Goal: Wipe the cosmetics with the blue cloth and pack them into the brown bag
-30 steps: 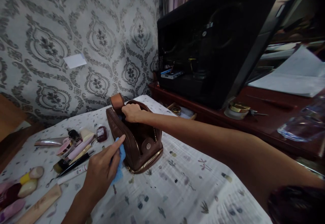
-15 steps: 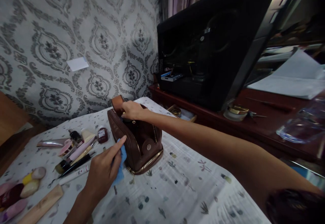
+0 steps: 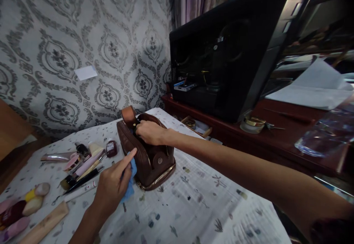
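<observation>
A brown leather cosmetic bag (image 3: 163, 175) with gold zippers and a tan handle (image 3: 128, 114) stands unzipped on the cloth-covered table. My right hand (image 3: 151, 132) reaches into its opening from the right. Its fingers are curled and their tips hidden, with something small and dark showing beside them. My left hand (image 3: 112, 183) holds a blue cloth (image 3: 129, 190) against the bag's left side, the index finger stretched along the leather. Left of the bag stands a dark red bottle (image 3: 111, 148) with a white label.
Brushes, tubes and other cosmetics lie on the left, including a white pen-like tube (image 3: 81, 190), a beige tube (image 3: 45, 222) and several makeup sponges (image 3: 33, 203). At the right, a black television (image 3: 215, 59) stands on a dark red cabinet (image 3: 287, 126) with a gold-lidded jar (image 3: 252, 124).
My right hand has moved from the bag's far rim near the handle toward me and deeper into the opening. My left hand and the blue cloth have stayed in place.
</observation>
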### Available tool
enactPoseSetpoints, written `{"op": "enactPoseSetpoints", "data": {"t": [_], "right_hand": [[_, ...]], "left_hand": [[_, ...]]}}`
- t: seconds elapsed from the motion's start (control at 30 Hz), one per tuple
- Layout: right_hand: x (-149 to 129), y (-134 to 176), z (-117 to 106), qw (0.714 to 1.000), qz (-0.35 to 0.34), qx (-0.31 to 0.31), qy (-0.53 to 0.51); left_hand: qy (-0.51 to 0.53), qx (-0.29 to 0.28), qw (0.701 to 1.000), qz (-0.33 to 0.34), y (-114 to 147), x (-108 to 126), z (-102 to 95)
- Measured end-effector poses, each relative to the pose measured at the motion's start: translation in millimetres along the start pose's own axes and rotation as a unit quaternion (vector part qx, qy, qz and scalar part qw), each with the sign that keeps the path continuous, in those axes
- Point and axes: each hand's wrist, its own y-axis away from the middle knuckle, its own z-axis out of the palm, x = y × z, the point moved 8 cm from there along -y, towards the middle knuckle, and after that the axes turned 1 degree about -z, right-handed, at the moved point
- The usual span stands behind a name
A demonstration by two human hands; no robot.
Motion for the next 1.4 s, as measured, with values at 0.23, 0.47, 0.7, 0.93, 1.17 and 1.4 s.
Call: {"op": "enactPoseSetpoints", "data": {"t": [0.23,0.47,0.7,0.93,1.17,1.4], "right_hand": [[8.6,2.6,-7.0,0.996,0.028,0.067,-0.061],[-6.1,60.4,-59.1,0.909,0.031,0.289,-0.297],[-133.1,85.8,2.5,0.932,-0.223,0.199,-0.207],[-171.6,37.9,56.2,0.945,-0.16,0.087,-0.271],[-164.8,-0.1,109.6,0.817,0.017,0.091,-0.569],[-156.6,3.4,136.7,0.741,0.024,0.075,-0.667]], "left_hand": [[-0.011,-0.007,1.0,0.01,1.2,-1.3,1.8],[0.0,-0.006,1.0,0.0,3.3,-4.9,0.5],[-0.054,0.013,0.998,-0.01,23.1,-28.2,-8.3],[-0.224,0.001,0.972,-0.066,72.3,-82.0,-23.3],[-0.263,-0.074,0.959,-0.068,117.8,-117.4,-0.7],[-0.221,-0.119,0.958,-0.137,112.2,-116.3,5.4]]}}
